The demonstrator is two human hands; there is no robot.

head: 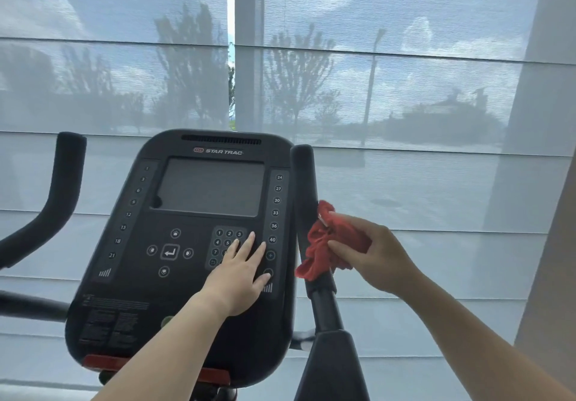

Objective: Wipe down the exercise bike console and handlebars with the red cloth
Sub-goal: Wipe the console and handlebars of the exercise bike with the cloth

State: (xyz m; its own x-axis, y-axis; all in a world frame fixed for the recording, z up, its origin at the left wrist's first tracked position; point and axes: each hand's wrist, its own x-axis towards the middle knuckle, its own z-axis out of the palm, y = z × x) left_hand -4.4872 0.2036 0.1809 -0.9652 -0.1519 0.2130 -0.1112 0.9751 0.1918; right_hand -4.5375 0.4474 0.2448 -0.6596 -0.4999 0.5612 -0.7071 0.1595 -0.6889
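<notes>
The black exercise bike console fills the lower middle, with a grey screen and a number keypad. My left hand lies flat with straight fingers on the keypad at the console's right side. The right handlebar rises as a black padded post just right of the console. My right hand grips the bunched red cloth and holds it against that post, about halfway up. The left handlebar curves up at the far left, untouched.
A wide window with a sheer roller blind stands right behind the bike. A pale wall or pillar runs down the right edge. The bike's black frame post continues down below the right handlebar.
</notes>
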